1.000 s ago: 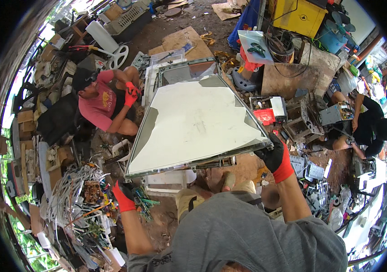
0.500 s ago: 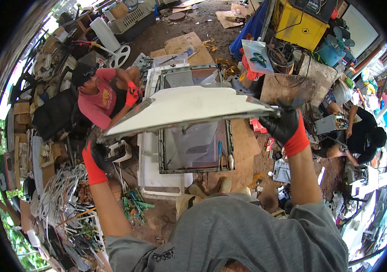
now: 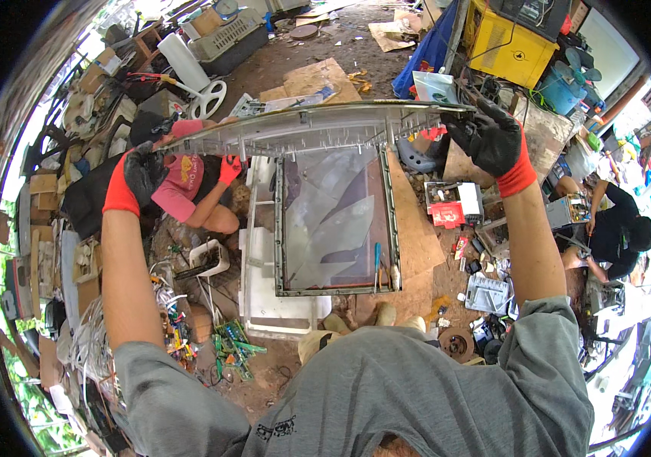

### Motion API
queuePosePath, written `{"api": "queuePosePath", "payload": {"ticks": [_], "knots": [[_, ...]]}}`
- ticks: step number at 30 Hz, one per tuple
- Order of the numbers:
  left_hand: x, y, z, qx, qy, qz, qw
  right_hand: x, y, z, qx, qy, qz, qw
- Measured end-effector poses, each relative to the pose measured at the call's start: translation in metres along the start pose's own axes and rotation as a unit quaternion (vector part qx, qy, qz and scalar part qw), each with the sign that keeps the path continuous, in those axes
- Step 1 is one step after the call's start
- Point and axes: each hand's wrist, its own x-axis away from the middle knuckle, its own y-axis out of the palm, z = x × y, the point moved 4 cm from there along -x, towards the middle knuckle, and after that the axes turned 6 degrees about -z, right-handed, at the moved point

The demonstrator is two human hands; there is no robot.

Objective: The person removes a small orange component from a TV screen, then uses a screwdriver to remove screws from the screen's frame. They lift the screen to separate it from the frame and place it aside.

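A wide flat panel [image 3: 318,120] is raised in front of me, tilted almost edge-on, with small prongs or drips along its underside. My left hand [image 3: 142,179], in a black and red glove, is closed around its left end. At the right end my right hand [image 3: 489,141], gloved the same way, grips the corner with some fingers sticking up. Below the panel lies a rectangular dark-edged frame [image 3: 279,244] with loose translucent sheets [image 3: 329,221] in it. A blue-handled screwdriver [image 3: 377,259] lies at its right side.
White framework [image 3: 253,324] is under the left side of the frame, cardboard [image 3: 417,236] to the right. A co-worker [image 3: 180,179] sits at the left, partly behind the panel; another person [image 3: 611,221] works at far right. Circuit boards [image 3: 234,346] and cables [image 3: 93,343] litter the floor.
Both hands have gone up and farther away with the panel. It has tilted from showing its white face to showing its underside, uncovering more of the frame below.
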Motion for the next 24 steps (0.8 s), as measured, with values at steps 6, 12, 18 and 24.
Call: {"api": "queuePosePath", "payload": {"ticks": [6,12,18,24], "knots": [[-0.055,-0.033,0.031,0.044,-0.009,-0.058,0.997,-0.030,-0.019,0.000,0.070,-0.040,-0.032,0.996],[-0.090,-0.019,0.017,0.002,0.067,-0.085,0.994,-0.042,-0.022,-0.022,0.321,-0.066,0.071,0.942],[-0.078,-0.026,0.039,-0.238,0.171,-0.111,0.950,-0.065,-0.027,-0.038,0.520,-0.170,0.161,0.822],[-0.066,-0.028,0.048,-0.133,0.145,-0.194,0.961,-0.094,-0.024,-0.039,0.365,-0.077,0.220,0.901]]}}
